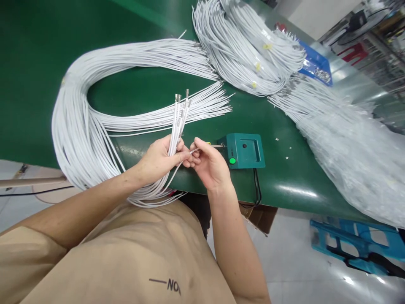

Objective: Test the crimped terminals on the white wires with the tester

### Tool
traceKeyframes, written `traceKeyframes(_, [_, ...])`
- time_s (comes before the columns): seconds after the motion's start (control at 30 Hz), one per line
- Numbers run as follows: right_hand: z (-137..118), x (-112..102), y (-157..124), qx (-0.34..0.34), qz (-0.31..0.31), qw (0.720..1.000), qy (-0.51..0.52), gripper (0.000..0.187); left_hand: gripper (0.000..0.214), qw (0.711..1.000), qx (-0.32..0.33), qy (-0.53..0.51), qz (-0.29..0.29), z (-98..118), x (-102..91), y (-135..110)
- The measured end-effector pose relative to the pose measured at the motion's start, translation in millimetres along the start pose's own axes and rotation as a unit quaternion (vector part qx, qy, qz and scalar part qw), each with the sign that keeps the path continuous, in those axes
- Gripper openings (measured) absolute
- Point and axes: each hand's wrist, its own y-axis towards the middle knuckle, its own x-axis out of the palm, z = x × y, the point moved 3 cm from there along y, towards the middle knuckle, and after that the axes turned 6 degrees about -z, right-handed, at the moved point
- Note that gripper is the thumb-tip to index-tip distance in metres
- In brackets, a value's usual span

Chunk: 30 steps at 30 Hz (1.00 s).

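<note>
- Head view shows two bare hands at the near edge of a green table (pixel 38 50), both forearms reaching in from below and meeting just left of one teal box (pixel 249 150).
- Left hand (pixel 158 159) is closed in a loose fist around one bunch of white wires (pixel 177 126). The bunch stands nearly upright, and its metal terminals fan out above the knuckles. I count at least three tips; the rest blur together.
- Right hand (pixel 210 166) is turned palm-inward. Thumb and forefinger pinch a single wire (pixel 196 150), and the other fingers curl beneath.
- That wire's metal tip points at the box's left side, touching or just short of it; I cannot tell which.
- The box carries one green button (pixel 233 161), and one black cable (pixel 257 190) drops from it over the table edge.
- Three masses of white wire lie on the table: one large coil (pixel 72 126) looping round behind the left hand, one second heap (pixel 243 46) at the far side, and one clear bag of wires (pixel 348 152) on the right.
- One blue bin (pixel 316 63) sits beyond the heap, and one blue stool (pixel 357 245) stands on the floor.
</note>
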Motion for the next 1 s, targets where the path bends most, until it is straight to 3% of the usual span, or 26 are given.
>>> traceKeyframes(0.1, [5.0, -2.1, -2.1, 0.008, -0.02, 0.998, 0.063, 0.022, 0.024, 0.999, 0.0, 0.034, 0.018, -1.7, -3.9, -0.1])
traceKeyframes(0.23, [9.7, -4.0, -6.2, -0.013, -0.01, 0.997, 0.071, 0.016, 0.017, 1.0, 0.006, -0.006, 0.015, -3.2, -4.0, 0.5])
traceKeyframes(0.37, [8.8, -5.9, -9.5, -0.09, 0.042, 0.995, -0.028, 0.016, 0.039, 0.998, 0.028, -0.061, -0.02, -1.4, 0.4, 1.7])
traceKeyframes(0.47, [6.2, -7.5, -12.1, -0.152, 0.109, 0.966, -0.176, 0.016, 0.045, 0.994, 0.013, -0.094, -0.049, -0.4, 2.6, 2.8])
traceKeyframes(0.57, [3.1, -6.2, -15.1, -0.225, 0.157, 0.89, -0.363, 0.012, 0.039, 0.987, -0.034, -0.136, -0.081, -1.3, 3.3, 4.5])
traceKeyframes(0.63, [1.2, -3.8, -17.5, -0.284, 0.171, 0.8, -0.501, 0.018, 0.036, 0.979, -0.063, -0.172, -0.085, -2.7, 2.2, 6.0])
traceKeyframes(0.7, [0.1, -1.7, -19.3, -0.325, 0.16, 0.688, -0.629, 0.022, 0.036, 0.972, -0.084, -0.207, -0.075, -5.1, 0.6, 8.1])
traceKeyframes(0.77, [-2.1, -2.3, -19.6, -0.332, 0.124, 0.593, -0.723, 0.027, 0.035, 0.968, -0.098, -0.221, -0.067, -8.3, 0.1, 10.8])
traceKeyframes(0.8, [-4.5, -4.0, -19.5, -0.324, 0.102, 0.559, -0.757, 0.028, 0.035, 0.969, -0.095, -0.216, -0.067, -9.6, 0.3, 12.4])
traceKeyframes(0.87, [-14.0, -9.6, -19.6, -0.302, 0.082, 0.517, -0.797, 0.025, 0.036, 0.978, -0.076, -0.181, -0.071, -11.3, 1.5, 15.8])
traceKeyframes(1.0, [-40.1, -24.2, -19.3, -0.247, 0.099, 0.486, -0.833, 0.022, 0.037, 0.993, -0.06, -0.081, -0.057, -11.8, 3.8, 20.7])
